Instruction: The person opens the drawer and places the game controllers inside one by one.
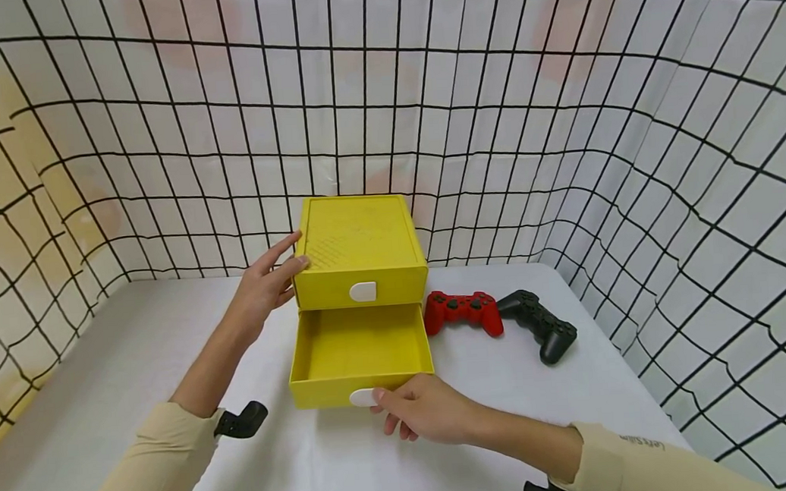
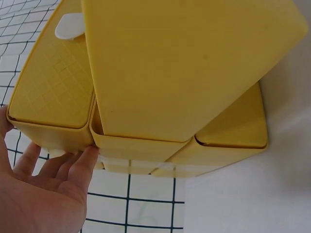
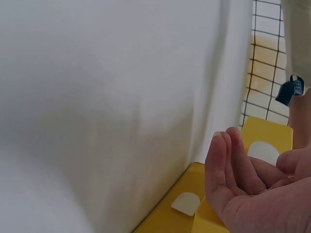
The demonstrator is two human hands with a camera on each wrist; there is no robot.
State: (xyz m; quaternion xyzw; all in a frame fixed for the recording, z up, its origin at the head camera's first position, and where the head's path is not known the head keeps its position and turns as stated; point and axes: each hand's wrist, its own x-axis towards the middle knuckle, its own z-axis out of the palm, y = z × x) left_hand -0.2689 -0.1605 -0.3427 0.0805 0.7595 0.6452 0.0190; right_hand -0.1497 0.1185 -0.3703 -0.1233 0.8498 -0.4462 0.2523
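A yellow drawer unit (image 1: 365,232) stands on the white-covered table, its top drawer (image 1: 328,289) closed. Below that, a drawer (image 1: 362,343) is pulled out towards me, and no contents show inside. My right hand (image 1: 439,410) pinches the white handle (image 1: 361,397) on this drawer's front, thumb above and fingers beneath. At the unit's left side, my left hand (image 1: 262,285) steadies it with extended fingers, the thumb at the upper front edge. In the left wrist view, a closed bottom drawer (image 2: 238,121) shows beneath the pulled-out one.
Right of the unit lie a red game controller (image 1: 462,313) and a black game controller (image 1: 541,323), close together. Behind and along both sides rises a black wire grid (image 1: 369,102) with white sheeting behind it. Dark wrist cameras (image 1: 241,421) are worn on both arms.
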